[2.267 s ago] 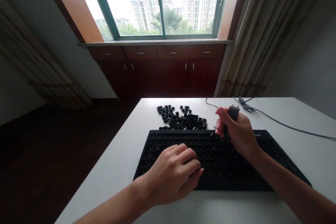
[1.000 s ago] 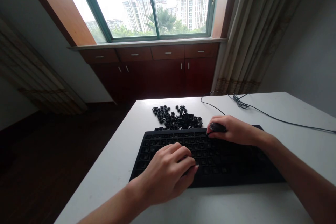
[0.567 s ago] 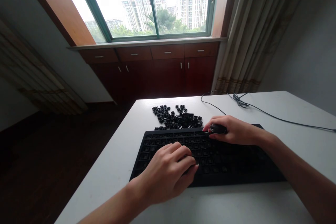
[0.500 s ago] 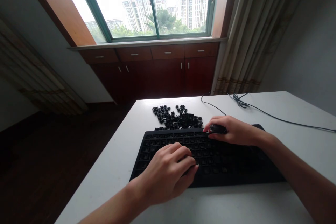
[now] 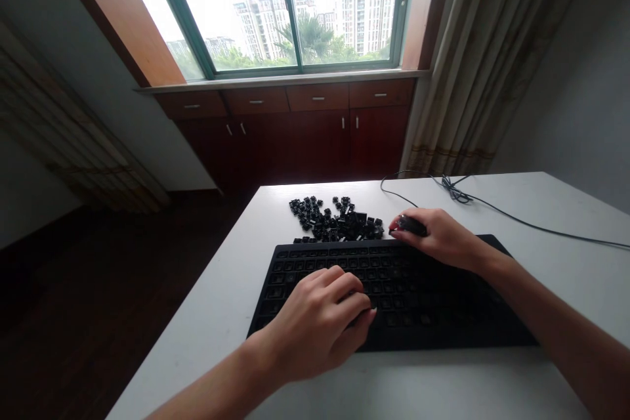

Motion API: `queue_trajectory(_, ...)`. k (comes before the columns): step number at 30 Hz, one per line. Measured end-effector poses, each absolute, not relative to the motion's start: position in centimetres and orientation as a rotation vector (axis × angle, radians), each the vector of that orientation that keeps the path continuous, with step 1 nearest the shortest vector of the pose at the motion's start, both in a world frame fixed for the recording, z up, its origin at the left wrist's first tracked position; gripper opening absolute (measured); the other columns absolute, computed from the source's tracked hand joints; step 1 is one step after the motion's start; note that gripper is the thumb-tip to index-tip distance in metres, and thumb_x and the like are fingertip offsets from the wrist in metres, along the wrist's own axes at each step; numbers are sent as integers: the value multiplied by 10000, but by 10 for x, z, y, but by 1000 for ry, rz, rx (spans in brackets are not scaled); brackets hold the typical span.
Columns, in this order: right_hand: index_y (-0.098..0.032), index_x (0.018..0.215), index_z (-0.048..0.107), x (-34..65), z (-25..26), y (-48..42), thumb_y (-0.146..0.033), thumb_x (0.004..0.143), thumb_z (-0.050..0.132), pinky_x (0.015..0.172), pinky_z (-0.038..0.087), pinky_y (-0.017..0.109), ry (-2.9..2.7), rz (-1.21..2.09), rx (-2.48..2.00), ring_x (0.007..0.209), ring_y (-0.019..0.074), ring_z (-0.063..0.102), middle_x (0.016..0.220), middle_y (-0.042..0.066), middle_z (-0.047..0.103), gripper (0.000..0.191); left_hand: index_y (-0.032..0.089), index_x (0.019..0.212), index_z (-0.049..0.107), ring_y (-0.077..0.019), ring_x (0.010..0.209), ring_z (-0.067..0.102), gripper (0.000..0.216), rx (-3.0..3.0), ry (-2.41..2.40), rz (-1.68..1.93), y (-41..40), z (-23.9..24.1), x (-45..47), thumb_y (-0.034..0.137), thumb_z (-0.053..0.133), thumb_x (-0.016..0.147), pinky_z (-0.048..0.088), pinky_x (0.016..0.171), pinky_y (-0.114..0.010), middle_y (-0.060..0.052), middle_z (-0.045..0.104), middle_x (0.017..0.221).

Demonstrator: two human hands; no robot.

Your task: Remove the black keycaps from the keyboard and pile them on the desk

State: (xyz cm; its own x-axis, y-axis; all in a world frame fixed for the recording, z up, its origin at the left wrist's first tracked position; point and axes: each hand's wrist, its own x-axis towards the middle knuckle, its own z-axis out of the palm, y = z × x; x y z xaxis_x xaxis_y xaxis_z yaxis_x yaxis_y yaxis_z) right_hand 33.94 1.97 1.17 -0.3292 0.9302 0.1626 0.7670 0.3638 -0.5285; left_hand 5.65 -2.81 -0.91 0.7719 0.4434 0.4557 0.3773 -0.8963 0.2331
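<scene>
A black keyboard (image 5: 418, 295) lies on the white table (image 5: 221, 315). My left hand (image 5: 319, 325) rests on the keyboard's left half with its fingers curled down onto the keys. Just beyond the keyboard's far edge, my right hand (image 5: 436, 236) is closed around a small dark tool (image 5: 411, 226). The tool's tip sits right beside a pile of loose black keycaps (image 5: 337, 220) on the table.
A black cable (image 5: 492, 210) runs across the table's far right from a tangle near the curtain (image 5: 492, 59). Dark wooden cabinets (image 5: 300, 131) stand under the window beyond the table. The table's left edge drops to a dark floor.
My right hand laid the dark tool down flat, worked at the keyboard's top row, then moved a little farther away, to the keycap pile. The left hand has stayed put.
</scene>
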Motion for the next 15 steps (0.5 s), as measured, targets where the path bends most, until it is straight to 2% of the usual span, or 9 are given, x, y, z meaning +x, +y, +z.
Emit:
queue_trajectory(3,-218,1063,698,346,3,26,-389,955,575,818,517,320,-2127,204,-1684,933,229,690,1067,58,745,237,179,926,668,-169,782,590,79,2829,658,788,-28,-9,57,188,591,938,505,694,-331,-35,673,904)
queue_trajectory(6,-198,1103,692,352,-4,29,-349,939,577,781,501,363,-2096,96,-1779,939,279,687,1100,91,742,251,179,938,674,-171,785,589,83,2829,653,788,-28,-10,57,192,591,937,510,699,-337,-35,675,909)
queue_trajectory(15,-247,1077,704,353,-9,30,-373,942,564,641,452,327,-2109,-35,-1888,836,269,701,996,62,772,232,181,967,677,-177,791,595,99,2822,665,769,-29,-11,56,195,582,940,516,701,-343,-38,682,917)
